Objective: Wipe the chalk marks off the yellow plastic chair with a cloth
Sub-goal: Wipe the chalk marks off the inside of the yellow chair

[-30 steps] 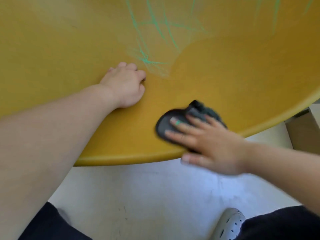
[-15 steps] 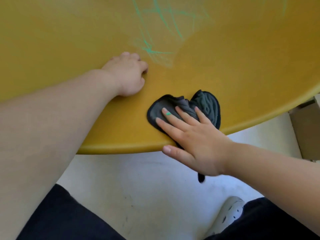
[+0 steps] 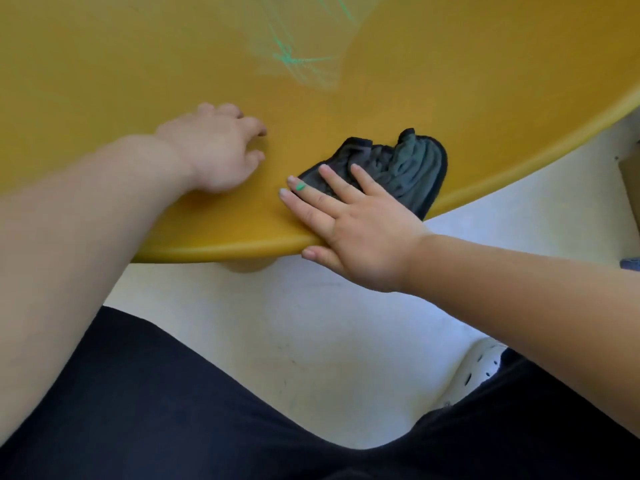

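So, going from the left: the left arm comes in from the lower left of the frame and reaches up onto the yellow chair [image 3: 104, 64], which fills the whole top half. The left hand [image 3: 214, 150] sits palm down on the plastic a bit left of centre. Its fingers are loosely curled with the tips on the surface, and it's holding nothing.

Above and to the right of it, near the top middle, there's one patch of green chalk marks [image 3: 301, 64], a tangle of thin lines with a smeary, faded edge on its right side. Neither hand touches it.

Then the right hand [image 3: 353, 230], just right of centre. That arm comes in from the right edge, and the hand lies flat with straight, spread fingers [image 3: 332, 181]. The palm is over the chair's rounded front lip and the thumb hangs off below the edge. The fingertips press down on the near-left part of the cloth [image 3: 405, 168], not gripping it, just flat on top. One finger has a small green smudge.

The cloth is a single dark grey one, bunched up and wrinkled, lying on the chair right at the front rim.

Lower down is white floor [image 3: 311, 323], dark trousers [image 3: 173, 410] across the bottom, and one white perforated shoe [image 3: 485, 362] at lower right.

Count: two hands, one cloth, one chair, one shoe.
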### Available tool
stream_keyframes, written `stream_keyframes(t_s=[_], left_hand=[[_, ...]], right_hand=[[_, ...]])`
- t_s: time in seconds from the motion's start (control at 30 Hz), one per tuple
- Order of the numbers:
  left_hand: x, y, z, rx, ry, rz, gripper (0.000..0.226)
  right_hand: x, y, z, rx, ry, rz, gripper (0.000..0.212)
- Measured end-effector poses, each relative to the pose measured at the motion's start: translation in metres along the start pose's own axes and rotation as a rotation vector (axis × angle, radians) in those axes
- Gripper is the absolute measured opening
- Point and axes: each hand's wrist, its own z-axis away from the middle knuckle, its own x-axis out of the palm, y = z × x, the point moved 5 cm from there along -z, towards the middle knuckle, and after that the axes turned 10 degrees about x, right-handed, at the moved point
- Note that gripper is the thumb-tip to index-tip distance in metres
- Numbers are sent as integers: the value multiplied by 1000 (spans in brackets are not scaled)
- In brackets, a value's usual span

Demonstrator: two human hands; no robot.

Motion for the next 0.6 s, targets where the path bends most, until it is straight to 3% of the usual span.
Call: stream_keyframes(t_s=[0.17,0.27,0.37,0.6], left_hand=[[-4,-8,-4,-41,-50,59,53],[-6,11,-5,8,-50,63,55],[2,26,0,61,-103,67,56],[-13,10,16,19,-86,120,51]], right_hand=[[-18,19,11,-23,-42,-263,81],[-23,64,19,-112,-32,-70,68],[-10,58,15,-113,-78,173,70],[-6,8,-6,76,-74,94,84]])
